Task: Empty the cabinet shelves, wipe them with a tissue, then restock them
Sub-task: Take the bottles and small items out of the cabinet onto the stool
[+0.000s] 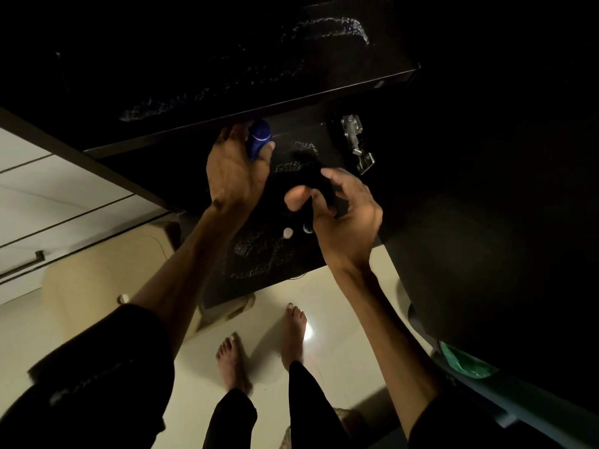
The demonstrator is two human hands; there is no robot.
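Head view: blue bottle (259, 137) in left hand (233, 170).

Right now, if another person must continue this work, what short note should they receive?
Left hand: grips a blue bottle just under the front edge of the upper shelf.
Right hand: holds a dark, slim item; too dark to identify.
The lower shelf shows pale smears. A small pale cap and a dark round thing remain on it.
I see no tissue. I cannot tell whether items are going out or coming back.
Left: finish wiping if needed, restock.
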